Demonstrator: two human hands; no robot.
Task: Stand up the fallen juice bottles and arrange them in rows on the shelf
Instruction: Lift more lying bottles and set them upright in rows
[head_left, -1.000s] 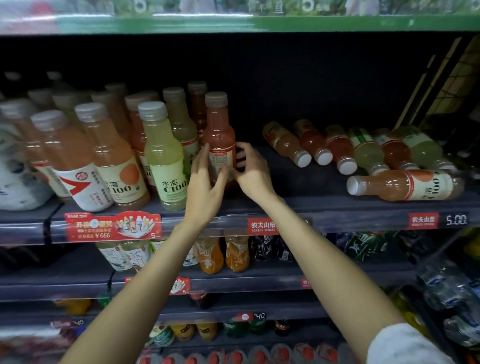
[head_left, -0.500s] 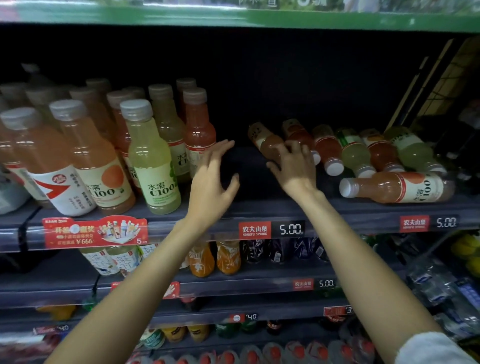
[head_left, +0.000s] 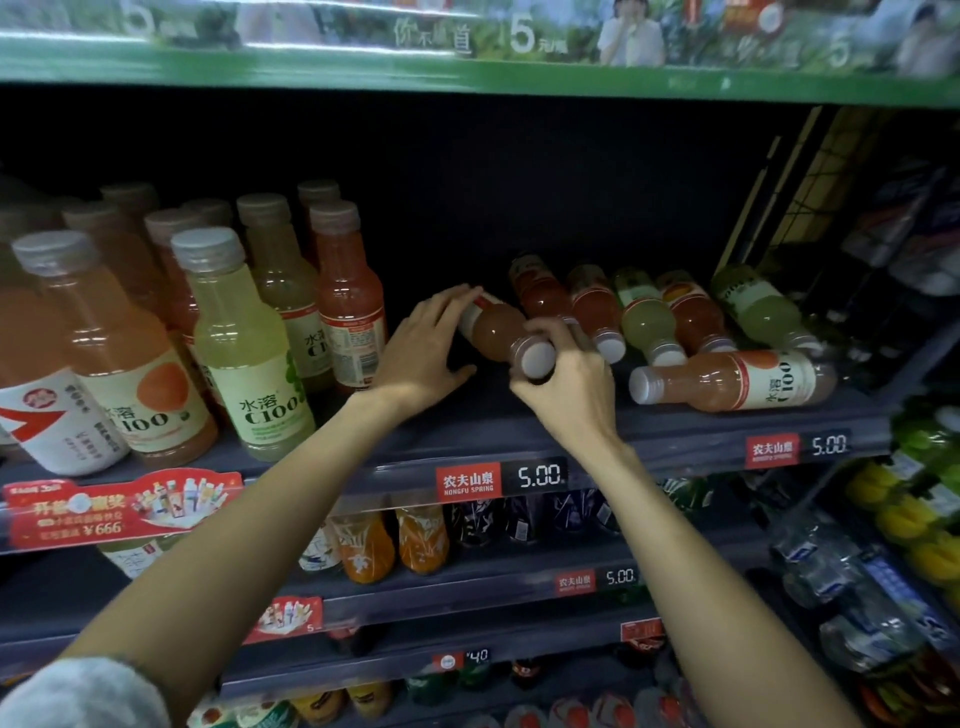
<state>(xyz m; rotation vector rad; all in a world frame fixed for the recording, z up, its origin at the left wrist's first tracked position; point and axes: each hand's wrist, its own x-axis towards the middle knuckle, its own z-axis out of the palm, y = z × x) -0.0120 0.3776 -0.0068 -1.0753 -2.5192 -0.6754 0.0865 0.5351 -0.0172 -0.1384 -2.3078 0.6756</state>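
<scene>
An orange juice bottle (head_left: 496, 330) lies on its side on the dark shelf (head_left: 675, 431), cap toward me. My right hand (head_left: 566, 379) grips its neck just behind the white cap. My left hand (head_left: 426, 348) touches its label end with straight fingers. Several more fallen bottles (head_left: 644, 317) lie side by side to the right, caps forward. One orange bottle (head_left: 737, 376) lies crosswise in front of them. Upright bottles (head_left: 244, 343) stand in rows at the left, the nearest being a red one (head_left: 348, 301).
A bare stretch of shelf lies between the upright rows and the fallen bottles. Price tags (head_left: 501, 478) line the shelf edge. A green banner (head_left: 467, 67) runs overhead. Lower shelves hold other drinks (head_left: 389, 540), and water bottles (head_left: 862, 597) sit at the lower right.
Both hands left the upright red bottle and moved right. My right hand has taken hold of the leftmost fallen bottle's neck, and my left hand has come to its label end.
</scene>
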